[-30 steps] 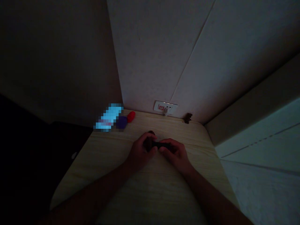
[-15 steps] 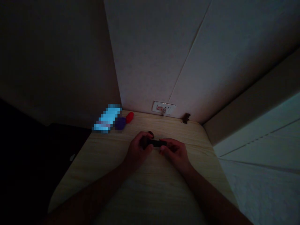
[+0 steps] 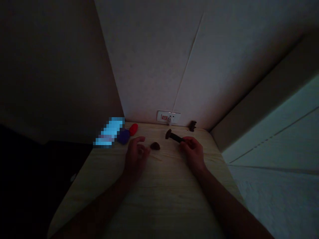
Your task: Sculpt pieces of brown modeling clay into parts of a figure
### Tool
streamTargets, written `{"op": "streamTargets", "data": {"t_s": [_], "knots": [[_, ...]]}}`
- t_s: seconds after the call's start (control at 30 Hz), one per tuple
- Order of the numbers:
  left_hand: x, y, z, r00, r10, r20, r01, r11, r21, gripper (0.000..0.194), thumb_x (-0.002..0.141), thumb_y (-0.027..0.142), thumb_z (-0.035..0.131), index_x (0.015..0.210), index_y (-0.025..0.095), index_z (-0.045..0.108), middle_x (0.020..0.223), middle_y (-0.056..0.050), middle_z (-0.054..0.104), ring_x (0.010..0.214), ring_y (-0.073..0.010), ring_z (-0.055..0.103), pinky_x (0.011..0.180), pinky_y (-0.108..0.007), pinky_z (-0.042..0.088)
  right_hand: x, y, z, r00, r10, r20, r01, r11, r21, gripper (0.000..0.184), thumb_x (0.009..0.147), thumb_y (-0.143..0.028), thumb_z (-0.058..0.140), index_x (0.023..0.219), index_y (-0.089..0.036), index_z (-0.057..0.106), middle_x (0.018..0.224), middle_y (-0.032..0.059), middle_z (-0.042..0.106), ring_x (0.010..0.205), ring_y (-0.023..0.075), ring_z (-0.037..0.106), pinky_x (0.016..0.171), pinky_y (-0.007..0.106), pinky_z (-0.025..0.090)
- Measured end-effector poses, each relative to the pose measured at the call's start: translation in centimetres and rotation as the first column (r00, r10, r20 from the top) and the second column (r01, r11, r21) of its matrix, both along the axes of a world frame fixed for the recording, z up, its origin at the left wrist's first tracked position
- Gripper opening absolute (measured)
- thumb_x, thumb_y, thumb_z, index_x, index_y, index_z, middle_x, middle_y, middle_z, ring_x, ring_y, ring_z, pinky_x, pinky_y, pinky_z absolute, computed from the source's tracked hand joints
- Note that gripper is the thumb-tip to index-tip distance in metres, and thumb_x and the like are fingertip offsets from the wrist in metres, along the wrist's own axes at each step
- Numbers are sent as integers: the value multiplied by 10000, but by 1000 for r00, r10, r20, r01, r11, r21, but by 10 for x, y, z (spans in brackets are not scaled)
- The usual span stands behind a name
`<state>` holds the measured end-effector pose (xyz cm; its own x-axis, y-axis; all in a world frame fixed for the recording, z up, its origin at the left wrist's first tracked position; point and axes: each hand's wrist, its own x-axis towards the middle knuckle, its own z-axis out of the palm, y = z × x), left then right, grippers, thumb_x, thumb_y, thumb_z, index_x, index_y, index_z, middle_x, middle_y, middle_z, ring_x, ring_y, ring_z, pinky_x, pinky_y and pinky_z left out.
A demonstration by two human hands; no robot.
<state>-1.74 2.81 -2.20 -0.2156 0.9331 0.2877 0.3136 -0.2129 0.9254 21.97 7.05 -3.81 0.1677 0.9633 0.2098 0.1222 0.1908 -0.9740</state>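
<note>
The scene is dim. My right hand [image 3: 193, 152] is closed on one end of a short black stick with a knob [image 3: 173, 136], holding it just above the pale wooden table [image 3: 161, 199]. My left hand [image 3: 136, 154] rests on the table with fingers loosely curled and nothing in them. Between the two hands a small dark lump [image 3: 155, 145] lies on the wood, just right of my left fingers.
A glowing blurred screen [image 3: 109, 132], a purple piece [image 3: 124, 136] and a red piece [image 3: 133, 128] lie at the back left. A wall socket [image 3: 168, 117] and a small dark object [image 3: 192, 125] sit by the rear wall. The table's left edge drops into darkness.
My hands have come apart. The left let go and slid left, leaving the dark lump on the table. The right carried the black stick back and to the right.
</note>
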Motion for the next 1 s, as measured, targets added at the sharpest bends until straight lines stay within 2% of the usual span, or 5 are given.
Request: {"op": "streamTargets", "data": {"t_s": [0.13,0.33,0.67,0.87,1.0], "knots": [[3,5,-5,918,-88,-387,101,995,13,415,872,226,629,1281,177,576,1267,-122,610,1132,-269,587,1023,-458,472,-2,1,-2,986,-14,168,16,1000,-10,262,711,-318,771,919,-187,683,795,30,698,703,181,638,683,308,523],[5,5,-9,823,-175,-540,213,977,8,419,955,255,584,1366,178,578,1283,-123,642,1195,-283,564,1079,-488,438,-4,-4,2,933,6,359,-10,1000,9,197,693,-228,710,884,-198,674,829,22,710,762,197,641,744,325,514],[6,6,-6,901,-135,-413,152,988,9,314,841,154,691,1154,172,666,1140,-97,623,1075,-243,620,996,-425,514,-4,-3,-1,873,-33,486,-6,997,79,222,680,-219,685,900,-203,654,866,41,709,814,230,656,778,372,530],[10,-6,5,958,-214,-191,209,977,-45,329,884,236,683,1209,190,656,1124,-80,737,988,-220,689,929,-390,545,-11,-25,18,888,-120,445,10,970,241,271,817,-270,646,1075,-194,619,1080,101,673,1028,266,628,928,440,521],[14,-15,7,925,-374,-72,374,927,-17,337,951,289,604,1267,185,655,1190,-97,744,1067,-227,704,958,-368,544,-26,-49,30,874,104,475,-313,868,386,375,908,-222,639,1280,-205,596,1056,91,666,903,209,639,820,367,567]]}}
